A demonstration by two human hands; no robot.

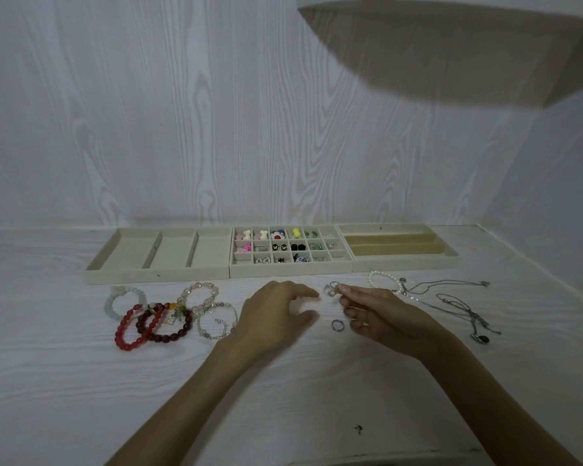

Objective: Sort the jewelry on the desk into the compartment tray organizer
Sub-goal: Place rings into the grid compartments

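Nearest, two bare forearms reach over the white desk (81, 381). The left hand (270, 314) hovers with fingers loosely curled, holding nothing. The right hand (381, 314) pinches a silver ring (331, 289) at its fingertips; another ring (336, 324) lies below it. Beaded bracelets (155, 322) lie left, necklaces (458, 301) right. Beyond stand three trays; the middle grid tray (290, 269) holds earrings.

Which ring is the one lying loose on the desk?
Find the middle tray with many small compartments, then come toward the two hands. The ring lies flat on the desk just below the right hand, in the gap between it and the left hand. It is a plain dark band, unlike the sparkly ring pinched in the right fingers.
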